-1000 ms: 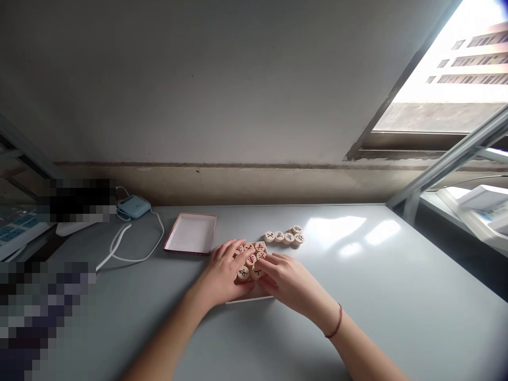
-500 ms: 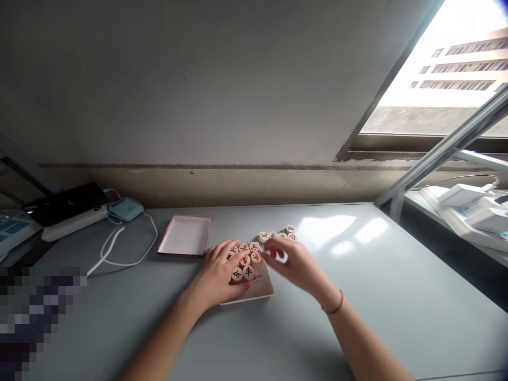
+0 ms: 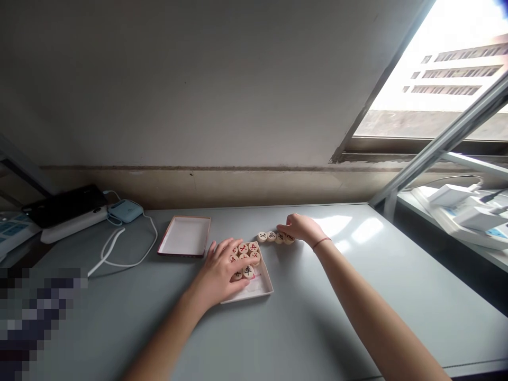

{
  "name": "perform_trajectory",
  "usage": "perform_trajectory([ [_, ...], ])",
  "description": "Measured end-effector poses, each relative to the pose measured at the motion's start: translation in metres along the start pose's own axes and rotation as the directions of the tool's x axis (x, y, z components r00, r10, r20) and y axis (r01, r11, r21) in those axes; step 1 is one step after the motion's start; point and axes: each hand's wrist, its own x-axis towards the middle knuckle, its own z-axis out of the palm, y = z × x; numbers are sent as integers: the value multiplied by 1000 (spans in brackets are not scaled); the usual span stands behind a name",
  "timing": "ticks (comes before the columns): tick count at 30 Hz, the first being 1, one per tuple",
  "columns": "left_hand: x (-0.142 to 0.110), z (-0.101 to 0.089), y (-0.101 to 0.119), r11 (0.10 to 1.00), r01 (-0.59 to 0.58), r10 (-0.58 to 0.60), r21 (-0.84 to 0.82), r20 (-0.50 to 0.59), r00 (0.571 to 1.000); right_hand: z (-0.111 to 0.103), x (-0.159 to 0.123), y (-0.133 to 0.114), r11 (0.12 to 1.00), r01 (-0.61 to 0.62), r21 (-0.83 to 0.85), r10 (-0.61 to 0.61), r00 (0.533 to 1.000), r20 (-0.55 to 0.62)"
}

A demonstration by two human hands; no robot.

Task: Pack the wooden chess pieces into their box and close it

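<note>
On the bench (image 3: 301,328), the left hand (image 3: 219,271) spread over boxed discs (image 3: 248,271); the right hand (image 3: 304,229) partly hid the far disc row (image 3: 271,236), grip unclear.

I get a white box (image 3: 262,286) on a smooth blue-grey tabletop (image 3: 206,338). Its pale cream discs (image 3: 243,247) carry red characters in the far rows and black ones at six o'clock. From the box, I see at one o'clock more cream discs (image 3: 271,236) marked in black; at two, a dark red bracelet (image 3: 321,242); at ten, a white-lined lid (image 3: 184,236) edged in red, and farther out a light blue device (image 3: 130,210) by a white cable (image 3: 155,234).
</note>
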Motion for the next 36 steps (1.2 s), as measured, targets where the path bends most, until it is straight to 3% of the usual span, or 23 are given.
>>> perform_trajectory([
  [3, 0, -2, 2, 993, -114, 114, 37, -1, 993, 4, 6, 1, 1000, 16, 7, -15, 999, -28],
  [7, 1, 0, 4, 988, -149, 151, 45, -38, 988, 2, 1, -1, 998, 45, 38, -39, 990, -138],
  [10, 1, 0, 4, 987, -157, 158, 23, -28, 987, 0, -20, -5, 963, 220, 157, -163, 936, -311],
  [13, 2, 0, 4, 988, -152, 151, -18, -35, 988, 5, -49, -9, 832, 432, 349, -315, 885, -344],
  [17, 9, -2, 12, 984, -99, 85, -145, -98, 992, 20, -77, -18, 622, 525, 581, -469, 844, -260],
  [20, 18, -5, 22, 968, -66, 33, -241, -139, 990, 31, -82, -25, 456, 518, 724, -556, 801, -223],
  [22, 23, -8, 27, 959, -48, 4, -279, -154, 988, 35, -81, -28, 391, 495, 776, -576, 789, -213],
  [28, 25, -4, 29, 951, -15, -37, -308, -161, 986, 38, -78, -22, 361, 421, 832, -571, 805, -159],
  [31, 21, 4, 27, 953, -55, 0, -297, -182, 983, 36, -76, -16, 328, 392, 860, -533, 828, -174],
  [36, 16, 11, 30, 980, -150, 118, -132, -223, 968, 32, -75, -11, 313, 360, 879, -481, 858, -181],
])
